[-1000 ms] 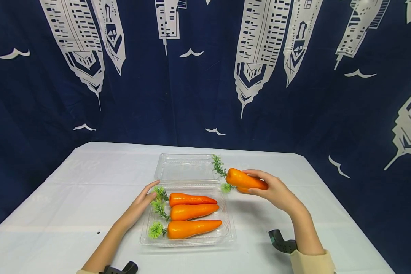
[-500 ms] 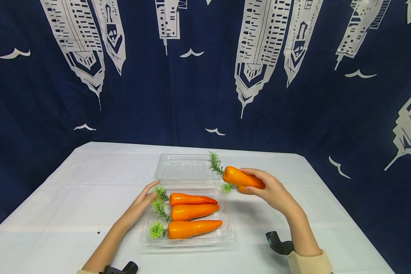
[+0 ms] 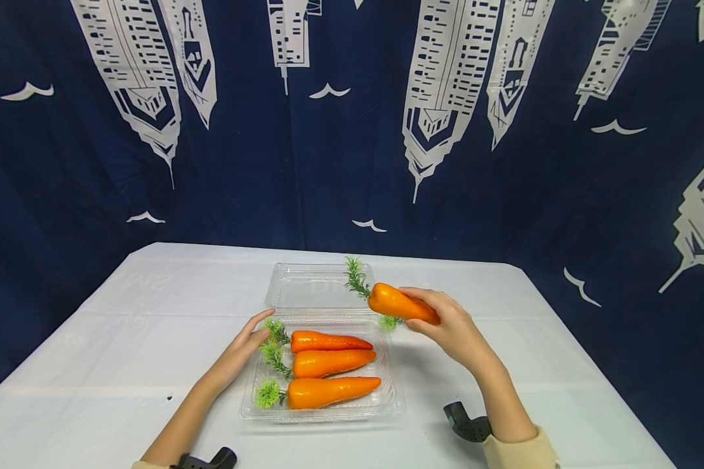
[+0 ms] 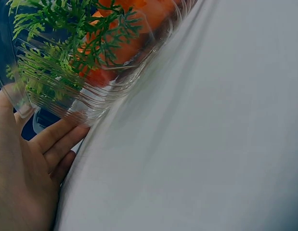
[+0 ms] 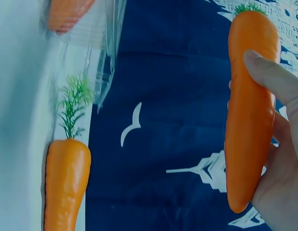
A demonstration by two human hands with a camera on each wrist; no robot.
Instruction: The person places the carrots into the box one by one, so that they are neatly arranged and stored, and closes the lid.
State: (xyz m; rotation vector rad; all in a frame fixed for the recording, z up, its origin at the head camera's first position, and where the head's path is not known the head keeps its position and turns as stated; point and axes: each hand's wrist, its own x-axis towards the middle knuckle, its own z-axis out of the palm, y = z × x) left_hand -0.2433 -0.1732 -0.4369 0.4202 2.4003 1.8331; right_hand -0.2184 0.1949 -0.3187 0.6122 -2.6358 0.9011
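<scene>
Right hand (image 3: pixel 446 326): clamping round a carrot (image 3: pixel 396 301) above the desk (image 3: pixel 152 312), toward its far edge, seemingly sparing the leaves (image 3: pixel 358 279) | Left hand (image 3: pixel 237 352): resting, fingers loosely straight, against the clamshell container (image 3: pixel 394 394), presumably steadying it

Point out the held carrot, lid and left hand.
Held carrot (image 5: pixel 249 118): right wrist view, middle of its body.
Lid (image 3: pixel 315 286): head view, its flat middle.
Left hand (image 3: pixel 238 354): head view, middle of the hand.
</scene>
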